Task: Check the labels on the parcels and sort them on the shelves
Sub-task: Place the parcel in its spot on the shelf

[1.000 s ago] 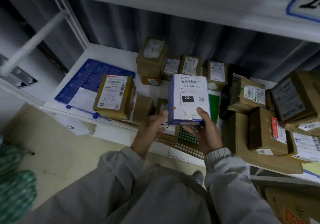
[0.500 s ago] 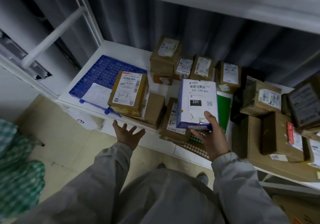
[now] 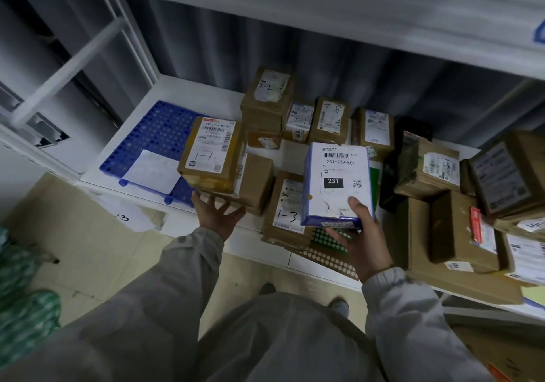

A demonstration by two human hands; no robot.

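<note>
Right hand (image 3: pixel 361 241) grips white box (image 3: pixel 336 184), label 231 facing up, above the shelf (image 3: pixel 206 92). Left hand (image 3: pixel 216 213) spread, empty, near parcel 1-1 (image 3: pixel 211 153). Likely mid-sort: label checked, box unplaced, parcels beside it unsorted.

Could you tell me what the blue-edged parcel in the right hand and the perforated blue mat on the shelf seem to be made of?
Blue-edged parcel: likely thin printed card, smooth; crisp edges, white label peeling. Perforated blue mat: apparently rigid moulded plastic; regular holes, uniform colour.
</note>
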